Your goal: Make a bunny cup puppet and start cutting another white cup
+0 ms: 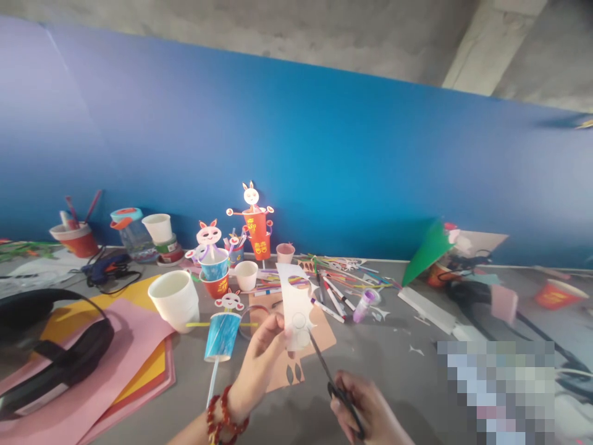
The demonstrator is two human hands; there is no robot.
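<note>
My left hand pinches a white sheet of paper by its lower left edge. Circles are drawn near the bottom of the sheet, and its right edge has curved cut-outs. My right hand grips black-handled scissors, their blades reaching up to the paper's lower right edge beside the circles. Beneath the sheet lies a tan piece of card with leaf-shaped holes. Left of my left hand is a blue paper-cup figure with a rabbit head and a straw.
Stacked white cups, coloured paper sheets and black headphones occupy the left. Finished-looking rabbit cup figures stand at the back. Markers, a purple glue bottle and paper scraps lie right of centre.
</note>
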